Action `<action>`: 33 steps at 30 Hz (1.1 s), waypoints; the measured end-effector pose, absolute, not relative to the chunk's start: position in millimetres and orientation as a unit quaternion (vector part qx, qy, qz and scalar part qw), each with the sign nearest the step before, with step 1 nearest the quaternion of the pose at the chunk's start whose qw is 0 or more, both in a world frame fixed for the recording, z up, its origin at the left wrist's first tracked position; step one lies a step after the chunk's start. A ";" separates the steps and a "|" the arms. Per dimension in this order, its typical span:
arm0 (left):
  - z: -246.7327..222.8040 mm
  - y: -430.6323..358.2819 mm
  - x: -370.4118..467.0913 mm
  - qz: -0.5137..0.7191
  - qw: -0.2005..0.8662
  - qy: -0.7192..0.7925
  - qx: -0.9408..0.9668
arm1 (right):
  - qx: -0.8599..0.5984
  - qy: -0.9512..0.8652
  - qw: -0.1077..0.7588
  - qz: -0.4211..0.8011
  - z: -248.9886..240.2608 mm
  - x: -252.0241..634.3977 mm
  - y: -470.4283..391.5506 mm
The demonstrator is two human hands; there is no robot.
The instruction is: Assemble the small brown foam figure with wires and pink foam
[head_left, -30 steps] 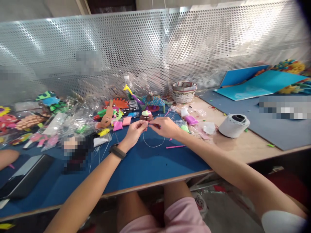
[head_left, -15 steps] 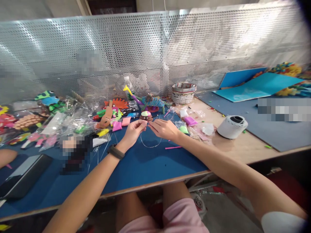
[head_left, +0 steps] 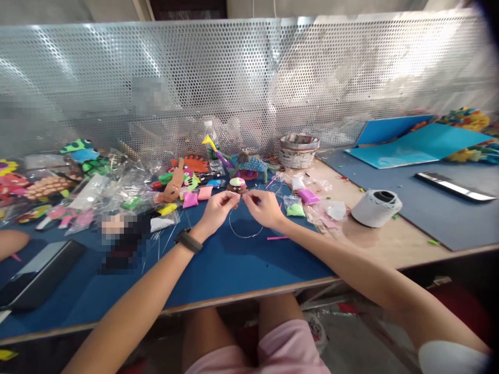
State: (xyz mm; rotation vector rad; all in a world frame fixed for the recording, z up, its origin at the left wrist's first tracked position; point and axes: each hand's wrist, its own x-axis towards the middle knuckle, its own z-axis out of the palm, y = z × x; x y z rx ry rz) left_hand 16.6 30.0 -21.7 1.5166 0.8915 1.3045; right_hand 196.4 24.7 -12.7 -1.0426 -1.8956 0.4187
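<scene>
A thin, pale wire (head_left: 245, 237) hangs in a loop below my hands, over the blue work surface. My left hand (head_left: 221, 206) pinches one end of it between thumb and fingertips. My right hand (head_left: 265, 208) is also closed in a pinch, on the loop's other end, with a small gap between the two hands. What lies right at the fingertips is too small to make out. Just behind them sits a brown clay figure (head_left: 236, 187) with eyes and a pink, white and green top. A pink stick (head_left: 277, 238) lies beside my right wrist.
Bagged clay animals (head_left: 54, 187) crowd the left, near a dark case (head_left: 42, 272) and another person's arm (head_left: 11, 244). Clay packets (head_left: 294, 206), a white cone-shaped spool (head_left: 376, 209) and a woven basket (head_left: 299, 151) stand right. A perforated metal screen (head_left: 234, 72) closes off the back.
My fingertips, close together before, are now slightly apart, the right hand having turned more upright. The wire loop still hangs below them. The whole view has shifted slightly.
</scene>
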 end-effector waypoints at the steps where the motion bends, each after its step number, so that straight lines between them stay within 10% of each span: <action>1: -21.9 29.8 16.8 0.526 0.455 0.364 0.619 | -0.430 -0.751 0.448 0.222 -12.8 196.7 26.7; 16: -16.6 20.9 18.1 0.472 0.436 0.363 0.675 | -0.298 -0.443 0.185 0.825 -3.1 219.2 50.1; 26: -17.7 27.4 13.1 0.493 0.395 0.407 0.659 | -0.352 -0.707 0.421 0.447 -17.5 208.0 36.9; 33: -25.3 30.0 12.5 0.452 0.369 0.463 0.667 | -0.380 -0.784 0.413 0.267 -19.1 205.7 31.5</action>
